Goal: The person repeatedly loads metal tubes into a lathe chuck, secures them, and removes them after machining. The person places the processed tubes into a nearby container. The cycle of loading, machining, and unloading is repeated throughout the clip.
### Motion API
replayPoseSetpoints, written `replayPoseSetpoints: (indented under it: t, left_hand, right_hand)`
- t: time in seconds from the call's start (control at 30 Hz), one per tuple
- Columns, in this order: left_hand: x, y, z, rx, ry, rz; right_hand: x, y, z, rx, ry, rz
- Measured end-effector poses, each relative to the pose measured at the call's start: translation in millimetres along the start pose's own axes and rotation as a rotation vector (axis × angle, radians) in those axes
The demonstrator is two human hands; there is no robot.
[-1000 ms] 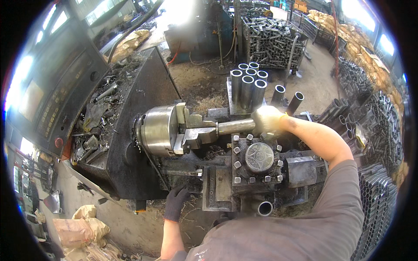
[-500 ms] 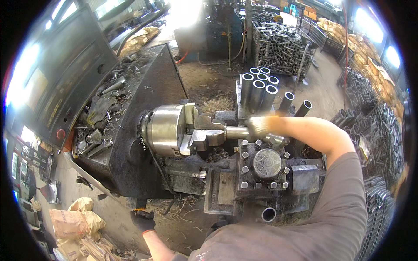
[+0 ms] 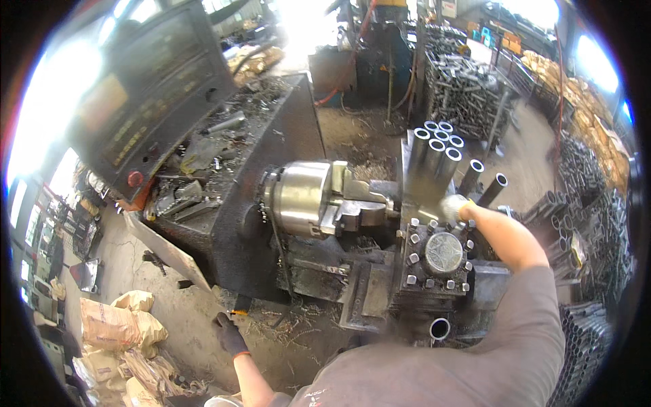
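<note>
My right hand (image 3: 454,207), in a pale glove with a yellow cuff, is above the far side of the lathe's square tool post (image 3: 444,253). A short shiny metal tube (image 3: 427,214), smeared by motion, sticks out of its left side; the fingers are mostly hidden. To its left, the steel chuck (image 3: 302,198) has stepped jaws (image 3: 363,207) with a gap between them and my hand. Low on the left, my left hand (image 3: 230,336) wears a dark glove. Its fingers are apart, just below an orange-marked lever end (image 3: 237,312).
Upright steel tubes (image 3: 437,156) stand in a cluster behind the tool post. One more tube end (image 3: 440,329) shows near my body. Chips and scrap cover the headstock top (image 3: 203,159). Paper sacks (image 3: 115,325) lie on the floor at left; stacked tubes (image 3: 586,346) stand at right.
My right hand has drawn away from the chuck, and the tube no longer sits in the jaws. My left hand has come off the orange-marked lever. The whole view has shifted.
</note>
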State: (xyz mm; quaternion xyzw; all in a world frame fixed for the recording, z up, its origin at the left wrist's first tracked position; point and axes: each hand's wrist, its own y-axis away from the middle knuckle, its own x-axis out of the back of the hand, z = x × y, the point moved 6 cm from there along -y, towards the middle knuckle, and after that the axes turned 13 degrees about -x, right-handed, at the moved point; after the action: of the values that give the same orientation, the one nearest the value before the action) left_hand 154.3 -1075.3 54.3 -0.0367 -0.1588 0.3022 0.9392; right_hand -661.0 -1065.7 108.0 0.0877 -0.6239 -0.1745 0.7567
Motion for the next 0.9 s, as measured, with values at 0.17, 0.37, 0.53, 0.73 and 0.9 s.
replayPoseSetpoints:
  t: [0.17,0.37,0.53,0.73,0.9]
  left_hand:
    - [4.0,11.0,238.5,-1.226,-0.435,0.271]
    - [-112.6,-134.1,394.1,-1.128,-0.815,0.007]
    - [-161.4,-208.6,410.9,-0.818,-0.984,-0.319]
    - [-125.2,-47.7,422.4,-1.376,-0.317,-0.239]
    - [-81.7,188.7,350.5,-0.906,0.303,-1.397]
  right_hand:
    - [57.6,103.9,41.9,-0.234,-0.574,0.351]
    - [128.9,216.9,33.1,-0.704,-0.998,0.863]
    - [169.8,310.9,-10.2,-0.33,-1.452,1.18]
    - [187.9,376.7,-115.7,0.221,-1.537,0.96]
    - [194.2,390.0,-217.2,0.688,-1.007,0.844]
